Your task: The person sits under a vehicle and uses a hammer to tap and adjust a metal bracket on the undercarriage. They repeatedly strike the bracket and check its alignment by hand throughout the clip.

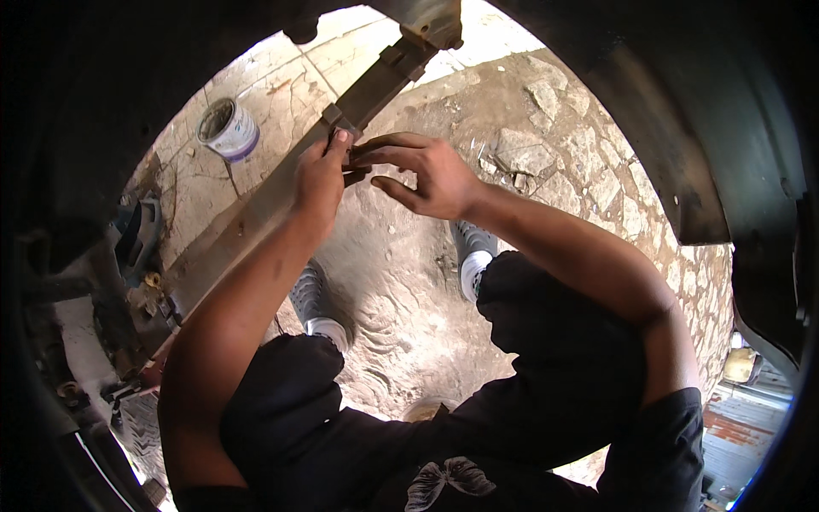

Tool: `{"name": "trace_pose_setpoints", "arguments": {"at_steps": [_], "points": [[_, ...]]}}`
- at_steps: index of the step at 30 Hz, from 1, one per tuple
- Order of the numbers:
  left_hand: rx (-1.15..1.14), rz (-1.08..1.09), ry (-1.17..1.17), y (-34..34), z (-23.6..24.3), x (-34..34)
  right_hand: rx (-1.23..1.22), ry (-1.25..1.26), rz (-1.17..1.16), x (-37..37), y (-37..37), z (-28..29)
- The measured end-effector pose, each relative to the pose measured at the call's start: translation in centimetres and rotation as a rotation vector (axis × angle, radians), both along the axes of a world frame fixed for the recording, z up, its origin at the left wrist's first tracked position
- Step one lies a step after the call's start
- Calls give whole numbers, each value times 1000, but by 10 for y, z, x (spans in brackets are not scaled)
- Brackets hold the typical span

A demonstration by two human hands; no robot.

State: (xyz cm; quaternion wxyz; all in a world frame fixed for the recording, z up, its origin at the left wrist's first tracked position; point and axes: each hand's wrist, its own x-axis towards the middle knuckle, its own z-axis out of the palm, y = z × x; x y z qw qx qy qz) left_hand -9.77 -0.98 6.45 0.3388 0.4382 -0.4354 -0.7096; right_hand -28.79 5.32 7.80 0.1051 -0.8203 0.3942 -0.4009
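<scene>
A long dark metal bar with clamp-like bands, resembling a leaf spring (375,90), runs slantwise from upper right to lower left. My left hand (321,175) is closed against it near the middle band, thumb up, around a small dark flat piece (348,141) that is mostly hidden by the fingers. From the right comes my right hand (431,177), its fingers stretched toward that piece and its thumb held apart below. The right fingertips reach the left hand's fingers; whether they touch the piece cannot be made out.
An open white-and-purple bucket (229,130) stands on cracked tiles at the far left. Dark curved panels (674,145) arch overhead and to the right. Broken stones (525,152) lie to the right. My shoes (317,294) rest on dusty ground, with metal parts (149,294) at left.
</scene>
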Motion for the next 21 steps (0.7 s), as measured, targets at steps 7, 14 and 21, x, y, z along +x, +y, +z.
{"name": "trace_pose_setpoints", "arguments": {"at_steps": [7,14,21], "points": [[-547,-117,-597,-44,54,-33,389,63,-168,-58,4,-43],[-830,133,-658,-78,31,-70,763,79,-173,-51,32,-123],[-1099,227,-598,-89,8,-83,911,127,-104,-46,45,-148]]}}
